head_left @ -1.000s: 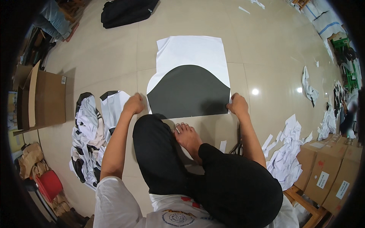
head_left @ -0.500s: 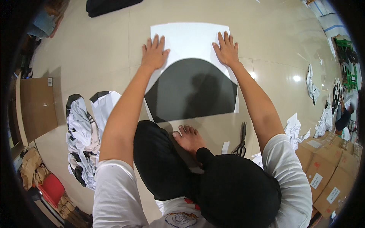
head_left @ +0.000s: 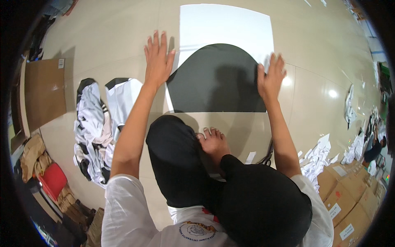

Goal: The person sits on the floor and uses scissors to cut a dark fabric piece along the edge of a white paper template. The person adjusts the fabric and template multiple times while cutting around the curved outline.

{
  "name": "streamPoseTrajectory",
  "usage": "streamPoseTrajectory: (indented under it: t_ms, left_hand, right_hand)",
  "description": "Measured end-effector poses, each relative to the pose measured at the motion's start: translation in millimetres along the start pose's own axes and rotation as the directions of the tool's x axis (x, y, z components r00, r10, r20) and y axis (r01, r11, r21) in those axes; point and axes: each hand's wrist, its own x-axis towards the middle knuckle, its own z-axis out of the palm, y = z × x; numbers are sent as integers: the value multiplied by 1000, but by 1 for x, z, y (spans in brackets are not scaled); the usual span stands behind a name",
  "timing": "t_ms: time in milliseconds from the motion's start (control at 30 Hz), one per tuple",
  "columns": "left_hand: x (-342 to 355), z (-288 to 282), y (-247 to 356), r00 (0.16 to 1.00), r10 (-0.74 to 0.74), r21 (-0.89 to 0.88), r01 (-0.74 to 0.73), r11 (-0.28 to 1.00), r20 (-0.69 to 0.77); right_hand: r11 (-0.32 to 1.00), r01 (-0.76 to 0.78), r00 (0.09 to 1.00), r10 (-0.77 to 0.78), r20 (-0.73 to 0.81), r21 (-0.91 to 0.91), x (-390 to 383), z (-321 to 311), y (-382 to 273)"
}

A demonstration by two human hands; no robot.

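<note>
1. off the white sheet [head_left: 226, 26] now, the left hand [head_left: 158, 61] is just left, fingers spread, holding nothing.
2. dark panel [head_left: 214, 80] lies on the sheet.
3. right hand [head_left: 271, 80], lower now, meets its right edge, fingers parted; grip unclear.

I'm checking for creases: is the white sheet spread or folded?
The white sheet is spread flat: its uncovered part lies smooth beyond the dark piece. Whether it is doubled underneath, I cannot tell.

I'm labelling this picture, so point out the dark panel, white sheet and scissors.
Dark panel [head_left: 216, 79], head view: middle of its face.
White sheet [head_left: 226, 25], head view: bare upper part.
Scissors [head_left: 269, 155], head view: black handle.
</note>
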Motion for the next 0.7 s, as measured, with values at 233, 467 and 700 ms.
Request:
streamPoseTrajectory:
  t_ms: [233,467,700]
  left_hand:
    - [-108,-43,3,945,73,55,-95,994,318]
    - [-140,-71,-7,928,62,110,-110,988,368]
    - [-195,-88,-30,847,-438,63,476,877,-301]
  right_hand:
    - [980,-127,983,145,113,-152,-92,0,13]
    - [973,-177,974,195,118,-149,-109,-1,7]
    - [984,-133,978,150,146,-122,-132,-16,18]
